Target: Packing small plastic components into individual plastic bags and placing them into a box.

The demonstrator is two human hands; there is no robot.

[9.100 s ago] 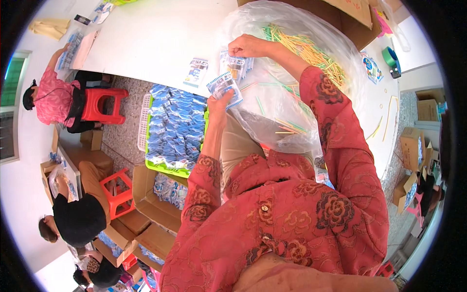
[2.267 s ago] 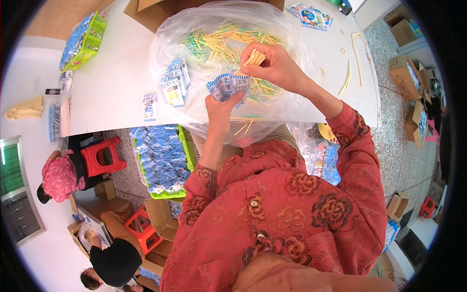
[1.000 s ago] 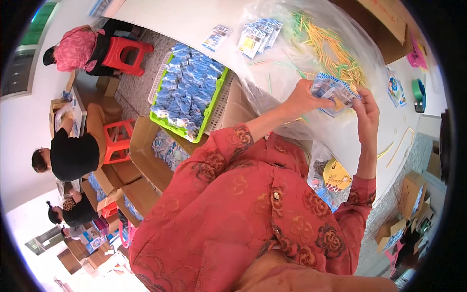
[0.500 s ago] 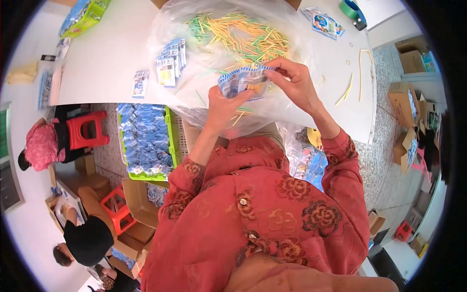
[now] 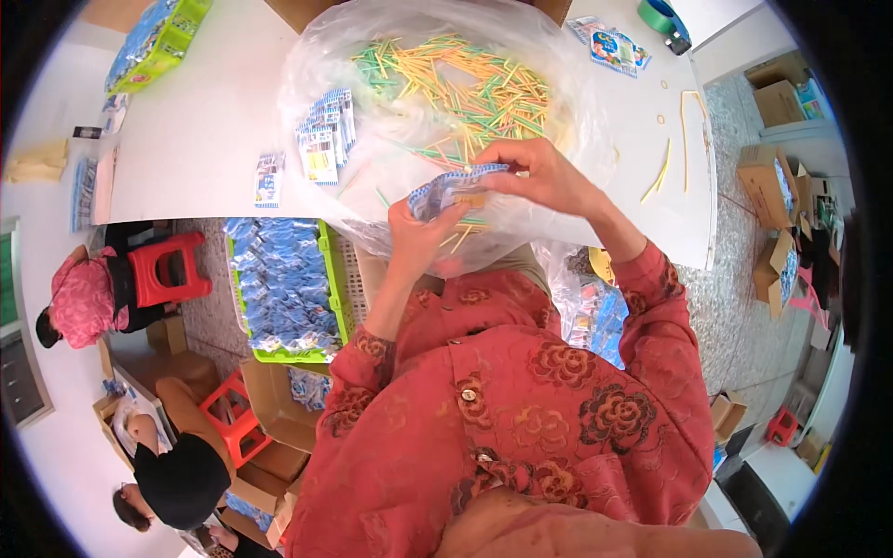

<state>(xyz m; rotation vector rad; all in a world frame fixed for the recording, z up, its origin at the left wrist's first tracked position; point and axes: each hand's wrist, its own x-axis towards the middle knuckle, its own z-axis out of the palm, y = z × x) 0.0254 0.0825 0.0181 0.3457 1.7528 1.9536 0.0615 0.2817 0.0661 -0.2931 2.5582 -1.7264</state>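
A small blue-and-white printed packet is between my hands over the table's near edge, its mouth edge turned upward. The thumb and fingers of my left hand grip its lower left side. At its upper right edge, my right hand pinches the rim between thumb and fingers. Something yellowish shows through the packet's lower part. Just beyond lies a heap of thin green, yellow and orange sticks on a clear plastic sheet. A few loose sticks rest below the packet, near my left thumb.
Flat packets overlap left of the heap, with a single packet beside them. A green crate full of blue packets stands below the table's edge. Tape dispenser at far right. Two people sit at left, near red stools.
The view has shifted a little. Both hands and the packet are slightly lower in the picture, and the packet's rim has tipped. Both hands keep their hold.
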